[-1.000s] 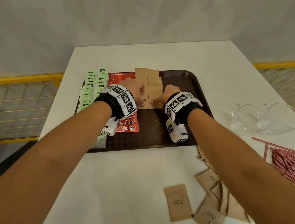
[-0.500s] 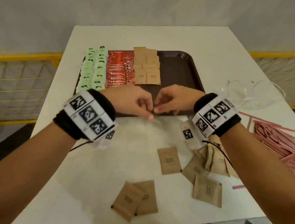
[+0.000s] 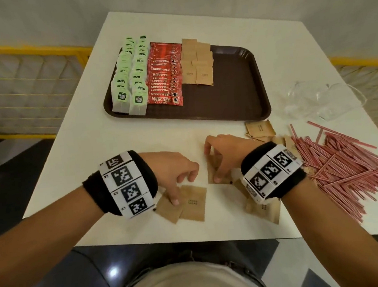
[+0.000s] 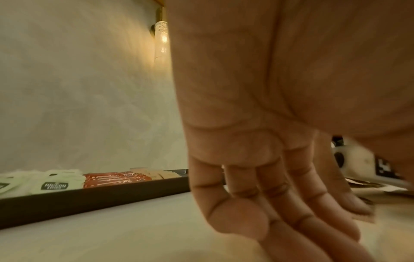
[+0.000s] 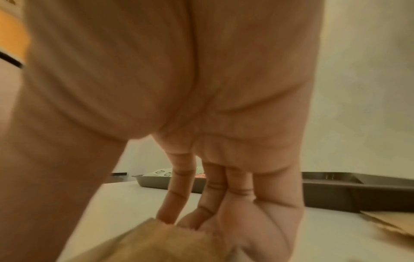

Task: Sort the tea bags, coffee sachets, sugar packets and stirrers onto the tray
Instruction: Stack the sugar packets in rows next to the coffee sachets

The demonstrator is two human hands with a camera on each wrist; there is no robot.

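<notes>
White table (image 3: 120, 148); left fingers (image 3: 173, 195) on sugar packet (image 3: 167, 207); right fingers (image 3: 218, 177) on another (image 3: 212, 167)

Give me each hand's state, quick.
Left hand: open, fingertips pressing a brown sugar packet on the table.
Right hand: grip closed on a brown sugar packet.

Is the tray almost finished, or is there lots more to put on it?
About halfway. Tea bags, coffee sachets and some sugar packets already sit in rows on the tray. The left hand and right hand are picking up loose packets from the table. More packets and all the stirrers remain.
</notes>
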